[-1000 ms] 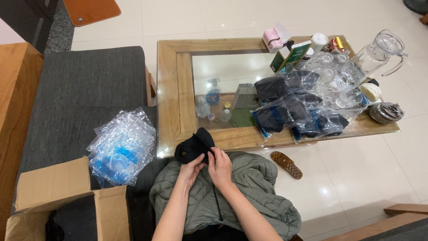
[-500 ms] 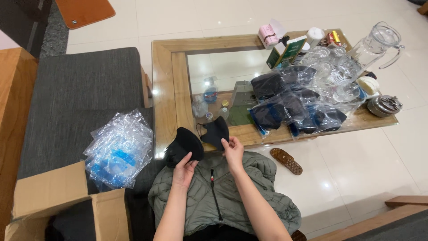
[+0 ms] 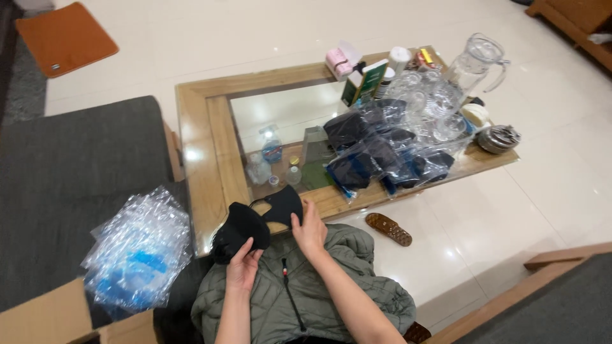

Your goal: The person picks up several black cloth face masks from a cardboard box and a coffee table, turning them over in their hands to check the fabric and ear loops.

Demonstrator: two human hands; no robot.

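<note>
Both hands spread black fabric masks above the padded grey-green jacket (image 3: 306, 286).
Left hand (image 3: 242, 267) pinches one black mask (image 3: 241, 230); right hand (image 3: 310, 229) grips the other (image 3: 280, 205), pulled apart, seemingly to separate them.

Both forearms reach up toward 12 o'clock. Left hand (image 3: 242, 266) at 11, fingers curled and pinching. Right hand (image 3: 310, 229) at 1, fingers gripping.
</note>
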